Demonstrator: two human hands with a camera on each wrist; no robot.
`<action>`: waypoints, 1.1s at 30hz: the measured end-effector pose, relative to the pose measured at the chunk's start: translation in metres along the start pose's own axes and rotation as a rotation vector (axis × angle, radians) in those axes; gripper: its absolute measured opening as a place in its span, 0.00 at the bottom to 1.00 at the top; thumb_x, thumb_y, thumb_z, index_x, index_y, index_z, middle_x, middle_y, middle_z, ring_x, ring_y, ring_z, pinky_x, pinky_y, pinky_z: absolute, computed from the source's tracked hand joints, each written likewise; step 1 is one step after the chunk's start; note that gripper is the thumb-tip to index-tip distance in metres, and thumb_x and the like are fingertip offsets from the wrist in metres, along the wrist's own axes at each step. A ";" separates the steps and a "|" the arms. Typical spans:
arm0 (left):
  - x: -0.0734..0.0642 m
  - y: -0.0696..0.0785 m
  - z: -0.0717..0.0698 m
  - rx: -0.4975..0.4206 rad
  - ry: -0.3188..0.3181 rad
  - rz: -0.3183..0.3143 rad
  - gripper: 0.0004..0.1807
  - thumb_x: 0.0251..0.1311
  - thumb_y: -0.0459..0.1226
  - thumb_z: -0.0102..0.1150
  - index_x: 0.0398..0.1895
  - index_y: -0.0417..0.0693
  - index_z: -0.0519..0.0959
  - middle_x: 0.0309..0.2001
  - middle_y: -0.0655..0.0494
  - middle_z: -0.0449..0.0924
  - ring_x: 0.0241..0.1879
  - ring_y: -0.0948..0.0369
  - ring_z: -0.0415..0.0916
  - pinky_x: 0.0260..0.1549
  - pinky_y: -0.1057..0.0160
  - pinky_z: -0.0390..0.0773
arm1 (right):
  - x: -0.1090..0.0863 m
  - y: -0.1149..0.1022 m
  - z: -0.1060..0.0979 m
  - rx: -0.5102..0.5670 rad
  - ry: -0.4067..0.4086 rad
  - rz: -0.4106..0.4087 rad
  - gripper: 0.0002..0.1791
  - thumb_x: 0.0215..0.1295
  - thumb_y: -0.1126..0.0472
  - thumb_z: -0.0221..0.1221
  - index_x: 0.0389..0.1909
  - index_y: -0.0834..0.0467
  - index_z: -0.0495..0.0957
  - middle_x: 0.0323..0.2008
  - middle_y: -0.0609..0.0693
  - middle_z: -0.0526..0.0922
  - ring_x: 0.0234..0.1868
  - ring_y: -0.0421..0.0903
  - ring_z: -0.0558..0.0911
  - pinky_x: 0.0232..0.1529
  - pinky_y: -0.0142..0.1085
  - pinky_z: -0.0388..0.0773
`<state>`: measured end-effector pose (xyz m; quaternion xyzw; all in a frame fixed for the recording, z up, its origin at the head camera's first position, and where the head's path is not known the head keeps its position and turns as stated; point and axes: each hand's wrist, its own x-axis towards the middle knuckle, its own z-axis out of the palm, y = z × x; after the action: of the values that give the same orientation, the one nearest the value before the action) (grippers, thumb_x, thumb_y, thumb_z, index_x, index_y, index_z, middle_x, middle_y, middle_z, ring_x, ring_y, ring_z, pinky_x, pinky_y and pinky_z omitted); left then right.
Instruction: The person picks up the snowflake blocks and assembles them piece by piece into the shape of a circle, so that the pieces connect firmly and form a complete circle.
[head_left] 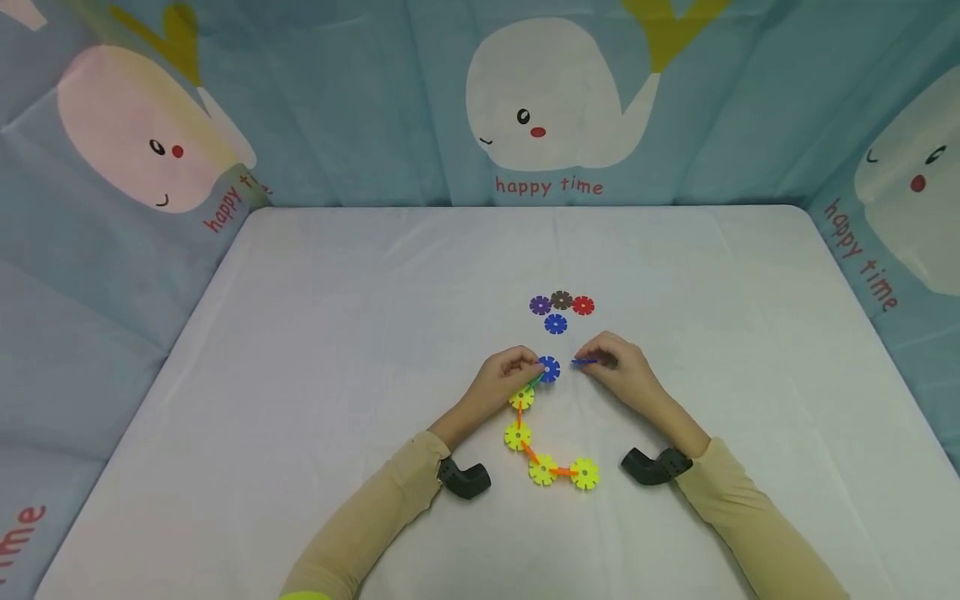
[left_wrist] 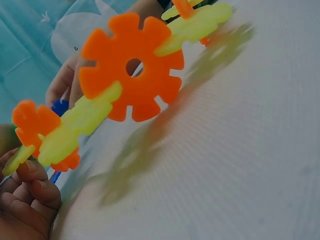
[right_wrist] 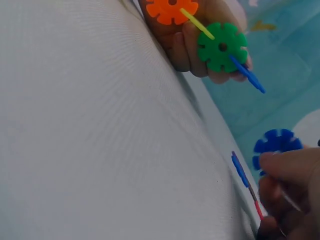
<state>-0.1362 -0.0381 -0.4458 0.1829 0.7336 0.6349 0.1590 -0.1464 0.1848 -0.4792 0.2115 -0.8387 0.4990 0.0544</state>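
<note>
My left hand [head_left: 507, 377] pinches the upper end of a chain of notched plastic discs, where a blue disc [head_left: 550, 369] is slotted into a green disc [right_wrist: 222, 47]. From there the chain runs down through yellow discs [head_left: 517, 435] joined edge-on by orange discs [left_wrist: 132, 67]. Part of the green disc is hidden by the fingers in the head view. Just right of the chain's end, my right hand [head_left: 617, 365] pinches a loose blue disc [right_wrist: 278, 141] between thumb and finger, edge-on to the head camera. A small gap separates the two blue discs.
Beyond the hands, a purple disc [head_left: 540, 305], a brown disc [head_left: 561, 300], a red disc [head_left: 583, 306] and another blue disc [head_left: 556, 324] lie on the white table [head_left: 360, 333]. A blue whale-print curtain [head_left: 360, 108] borders the table. Each wrist wears a black camera mount [head_left: 656, 467].
</note>
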 end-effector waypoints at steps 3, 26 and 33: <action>0.000 0.001 0.000 0.012 0.004 -0.003 0.07 0.61 0.31 0.50 0.35 0.32 0.73 0.22 0.52 0.70 0.20 0.66 0.61 0.21 0.71 0.63 | 0.000 -0.003 0.001 0.151 0.033 -0.009 0.11 0.50 0.80 0.58 0.34 0.66 0.74 0.31 0.54 0.76 0.29 0.41 0.72 0.30 0.26 0.69; 0.007 -0.020 0.001 0.033 0.010 -0.017 0.08 0.62 0.35 0.50 0.33 0.36 0.74 0.22 0.56 0.71 0.21 0.66 0.62 0.22 0.70 0.64 | 0.000 -0.032 -0.002 0.388 -0.029 0.025 0.06 0.51 0.84 0.52 0.30 0.76 0.69 0.26 0.67 0.75 0.25 0.49 0.79 0.28 0.32 0.76; 0.008 -0.029 0.000 0.023 0.011 -0.022 0.08 0.62 0.36 0.51 0.34 0.38 0.74 0.23 0.55 0.73 0.21 0.65 0.63 0.22 0.70 0.65 | 0.008 -0.007 0.002 -0.175 0.091 0.060 0.13 0.50 0.71 0.64 0.38 0.67 0.75 0.31 0.55 0.76 0.21 0.43 0.70 0.22 0.31 0.69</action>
<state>-0.1454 -0.0383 -0.4740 0.1731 0.7438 0.6256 0.1596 -0.1503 0.1783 -0.4725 0.1580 -0.8816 0.4343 0.0957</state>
